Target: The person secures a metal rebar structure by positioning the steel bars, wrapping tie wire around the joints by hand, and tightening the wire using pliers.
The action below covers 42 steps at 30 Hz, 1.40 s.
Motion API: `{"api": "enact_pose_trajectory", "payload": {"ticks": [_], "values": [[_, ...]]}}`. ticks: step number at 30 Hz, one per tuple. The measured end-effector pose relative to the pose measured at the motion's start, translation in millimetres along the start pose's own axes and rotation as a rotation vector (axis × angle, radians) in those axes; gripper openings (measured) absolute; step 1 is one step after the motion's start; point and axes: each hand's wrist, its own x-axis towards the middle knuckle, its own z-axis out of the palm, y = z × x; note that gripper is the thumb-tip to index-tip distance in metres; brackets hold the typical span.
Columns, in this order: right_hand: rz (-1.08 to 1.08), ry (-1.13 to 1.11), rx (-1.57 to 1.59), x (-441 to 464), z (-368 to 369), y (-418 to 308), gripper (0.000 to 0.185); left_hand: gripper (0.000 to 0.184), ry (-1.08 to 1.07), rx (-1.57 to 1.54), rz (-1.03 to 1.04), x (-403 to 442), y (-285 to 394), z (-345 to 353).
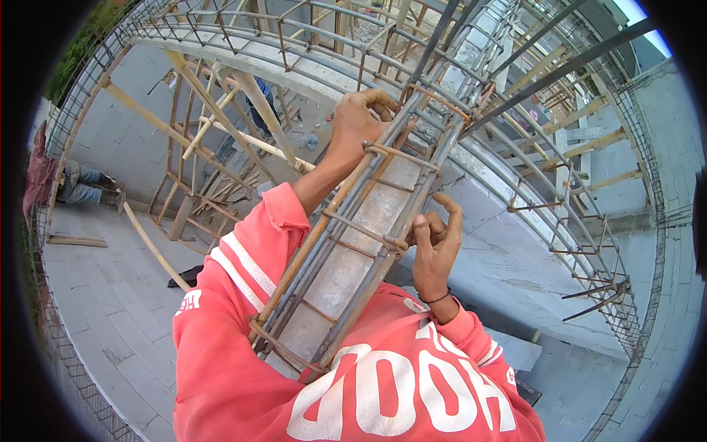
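A long steel rebar cage (401, 239) runs up and away from my chest over a pale concrete beam top (335, 272). Rusty stirrups (401, 156) cross its bars. My left hand (359, 125) is at the cage's left side near its far end, fingers bent round an outer bar and partly hidden behind the steel. Just outside the right side, my right hand (438, 254) has its fingers curled and the thumb close to them. Anything thin between those fingertips is too small to make out. A dark band circles the right wrist.
Upright dark bars (560, 70) slant out at the far junction. Another rebar cage (549, 199) branches right, and one curves left over a concrete ledge (243, 62). Below stand wooden props (258, 103). Another person (74, 180) is at the far left by a block wall.
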Motion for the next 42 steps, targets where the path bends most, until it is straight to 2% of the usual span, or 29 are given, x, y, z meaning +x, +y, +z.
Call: {"api": "enact_pose_trajectory", "payload": {"ticks": [9, 12, 14, 18, 20, 21, 23, 26, 29, 32, 34, 35, 37, 38, 40, 42], "values": [[-0.098, -0.067, -0.236, 3, 0, 5, 0.037, 0.048, -0.016, 0.155, -0.038, 0, -3, 8], [-0.107, -0.045, -0.276, 15, -2, 0, 0.036, 0.048, -0.014, 0.261, 0.062, 4, -9, 5], [-0.122, -0.026, -0.323, 27, -5, -3, 0.036, 0.049, -0.141, 0.197, 0.085, 7, -14, -2], [-0.101, -0.107, -0.424, 42, -11, -7, 0.034, 0.055, -0.215, 0.261, 0.207, 12, -23, -15], [-0.077, -0.127, -0.441, 40, -11, -10, 0.034, 0.05, -0.215, 0.293, 0.422, 12, -24, -19], [-0.098, -0.084, -0.41, 38, -9, -15, 0.034, 0.05, -0.215, 0.295, 0.422, 12, -22, -21], [-0.119, -0.042, -0.375, 38, -7, -16, 0.035, 0.036, -0.274, 0.304, 0.486, 11, -17, -25], [-0.111, 0.024, -0.314, 36, -5, -11, 0.035, 0.028, -0.343, 0.335, 0.494, 13, -18, -30], [-0.058, 0.002, -0.237, 39, 0, -13, 0.035, 0.03, -0.361, 0.292, 0.525, 18, -24, -30], [0.01, -0.023, -0.32, 45, -3, -27, 0.033, 0.033, -0.331, 0.343, 0.567, 17, -31, -26], [0.02, -0.095, -0.507, 50, -7, -31, 0.034, 0.035, -0.353, 0.396, 0.54, 7, -32, -22], [0.02, -0.082, -0.494, 52, -9, -31, 0.034, 0.035, -0.33, 0.422, 0.488, 2, -27, -21], [-0.13, -0.102, -0.598, 55, -12, -30, 0.034, 0.033, -0.245, 0.464, 0.463, -3, -24, -17], [-0.126, -0.086, -0.584, 58, -14, -32, 0.034, 0.033, -0.264, 0.471, 0.472, -4, -29, -14], [-0.321, -0.04, -0.831, 67, -19, -41, 0.034, 0.033, -0.172, 0.543, 0.509, -6, -40, -12], [-0.345, -0.037, -0.877, 73, -21, -45, 0.033, 0.035, -0.141, 0.565, 0.469, -13, -42, -10]]}}
